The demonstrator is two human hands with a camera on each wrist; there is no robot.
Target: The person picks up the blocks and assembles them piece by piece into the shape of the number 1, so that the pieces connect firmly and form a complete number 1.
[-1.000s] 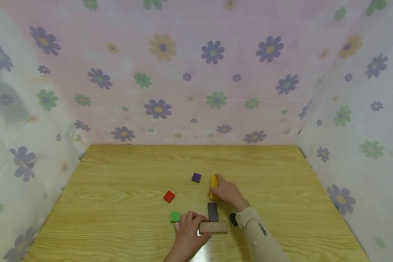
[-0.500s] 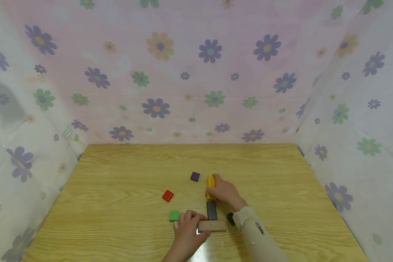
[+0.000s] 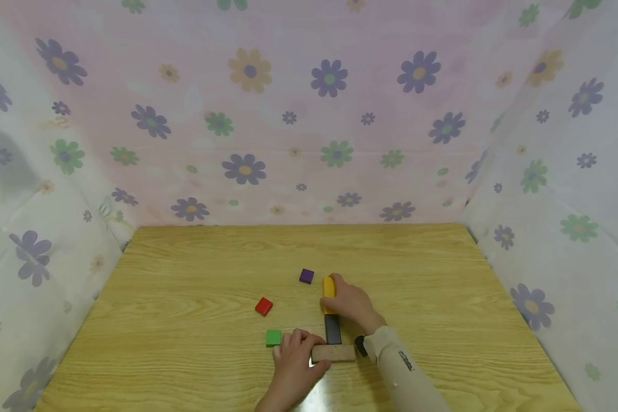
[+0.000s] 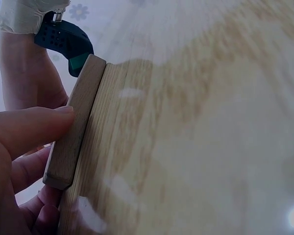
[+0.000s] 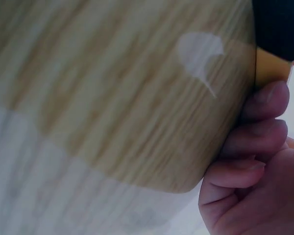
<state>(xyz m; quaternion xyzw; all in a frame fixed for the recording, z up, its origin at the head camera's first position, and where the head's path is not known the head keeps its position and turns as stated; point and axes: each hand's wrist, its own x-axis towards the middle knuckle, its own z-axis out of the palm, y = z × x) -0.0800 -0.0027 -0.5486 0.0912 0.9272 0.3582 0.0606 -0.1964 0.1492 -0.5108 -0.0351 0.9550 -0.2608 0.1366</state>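
On the wooden table [image 3: 185,269] my right hand [image 3: 351,303] grips a yellow block [image 3: 329,287], whose near end meets a black block [image 3: 332,329]. The right wrist view shows that yellow block [image 5: 272,71] against the black block [image 5: 279,27], fingers curled beside them. My left hand [image 3: 297,355] holds the left end of a flat tan block [image 3: 335,353] lying crosswise at the black block's near end. In the left wrist view my thumb presses on the tan block [image 4: 78,122].
A green cube [image 3: 273,337] sits just left of my left hand. A red cube [image 3: 264,306] and a purple cube [image 3: 306,276] lie further back. Flowered cloth walls [image 3: 309,114] enclose the table on three sides. A dark wrist strap [image 4: 63,41] shows on the right arm.
My right hand has slid the yellow block slightly left, more in line with the black block. The left hand has stayed on the tan block.
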